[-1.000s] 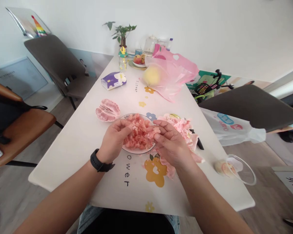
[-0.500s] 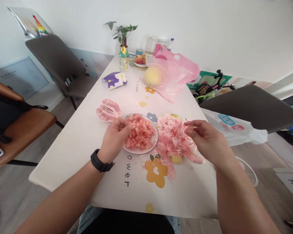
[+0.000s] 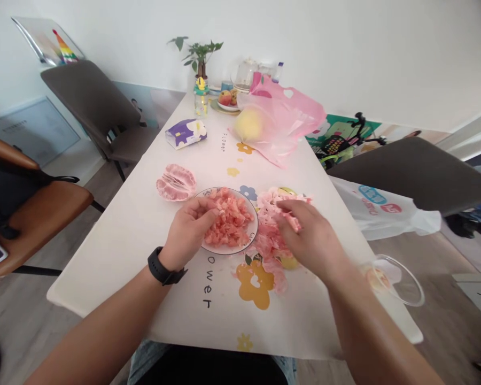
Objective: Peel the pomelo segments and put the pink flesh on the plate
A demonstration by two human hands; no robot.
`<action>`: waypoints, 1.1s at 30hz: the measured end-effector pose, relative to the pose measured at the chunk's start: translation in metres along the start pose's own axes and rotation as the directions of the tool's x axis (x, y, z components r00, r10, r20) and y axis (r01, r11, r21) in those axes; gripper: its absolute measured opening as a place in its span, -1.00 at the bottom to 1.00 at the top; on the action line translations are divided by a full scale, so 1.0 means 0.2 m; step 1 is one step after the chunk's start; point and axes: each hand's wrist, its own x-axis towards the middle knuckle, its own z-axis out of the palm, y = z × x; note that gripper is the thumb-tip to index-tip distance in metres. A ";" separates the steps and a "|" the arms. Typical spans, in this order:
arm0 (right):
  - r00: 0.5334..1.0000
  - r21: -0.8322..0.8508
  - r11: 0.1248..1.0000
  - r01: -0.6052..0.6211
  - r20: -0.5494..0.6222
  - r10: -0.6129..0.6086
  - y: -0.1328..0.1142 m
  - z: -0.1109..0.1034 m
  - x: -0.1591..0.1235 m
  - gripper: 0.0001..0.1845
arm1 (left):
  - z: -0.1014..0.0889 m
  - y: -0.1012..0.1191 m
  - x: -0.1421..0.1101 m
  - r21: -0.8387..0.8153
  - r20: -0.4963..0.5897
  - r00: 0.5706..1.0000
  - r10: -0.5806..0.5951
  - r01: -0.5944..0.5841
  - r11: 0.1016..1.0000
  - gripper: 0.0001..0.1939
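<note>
My left hand (image 3: 192, 224), with a dark watch band on its wrist, is closed in a pinch at the left side of a round plate (image 3: 253, 230). A small piece of pomelo flesh (image 3: 216, 207) shows at its fingertips, partly hidden by the thumb. Loose pink pomelo flesh (image 3: 230, 216) is heaped on the plate. Over a pile of pale pink membrane and peel (image 3: 268, 206) hovers my right hand (image 3: 308, 230), thumb and fingers apart, partly covering the pile. A peeled pomelo chunk (image 3: 176, 183) lies on the table left of the plate.
Farther back are a purple tissue pack (image 3: 185, 133), a pink plastic bag (image 3: 284, 115) with a yellow fruit (image 3: 248, 124), a bottle (image 3: 201, 99) and a plate of apples (image 3: 225, 99). A white bag (image 3: 379, 208) hangs by the right edge; chairs flank the table (image 3: 116, 251).
My right hand went from the plate out to the right side of the membrane pile, then came back left over it. The left hand has stayed at the plate.
</note>
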 end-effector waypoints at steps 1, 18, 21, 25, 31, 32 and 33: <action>0.998 0.118 0.993 -0.027 0.067 0.019 -0.08 0.04 0.01 -0.66 | 0.00 0.00 0.00 0.002 0.016 1.000 -0.004 0.004 1.000 -0.79; 0.914 0.232 0.972 0.041 0.384 -0.130 -0.35 0.17 0.22 -0.75 | -0.01 -0.05 0.00 0.563 0.096 0.950 0.297 -0.298 0.771 -0.91; 0.947 0.176 0.980 0.096 0.288 -0.144 -0.31 0.17 0.25 -0.78 | -0.03 -0.03 0.01 0.567 0.049 0.946 0.320 -0.291 0.771 -0.90; 0.987 0.215 0.971 0.107 0.094 -0.130 -0.24 0.21 0.30 -0.75 | -0.05 0.01 0.04 0.357 -0.108 0.977 0.187 -0.137 0.924 -0.96; 0.957 0.194 0.971 0.137 0.226 -0.181 -0.22 0.29 0.37 -0.59 | -0.07 0.03 0.05 0.129 -0.137 0.988 0.077 -0.059 0.990 -0.81; 0.958 0.185 0.974 0.129 0.229 -0.170 -0.22 0.29 0.37 -0.59 | -0.06 0.03 0.05 0.112 -0.138 0.988 0.071 -0.055 0.992 -0.80; 0.964 0.180 0.976 0.123 0.211 -0.161 -0.23 0.29 0.37 -0.60 | -0.06 0.03 0.05 0.094 -0.140 0.988 0.064 -0.051 0.994 -0.80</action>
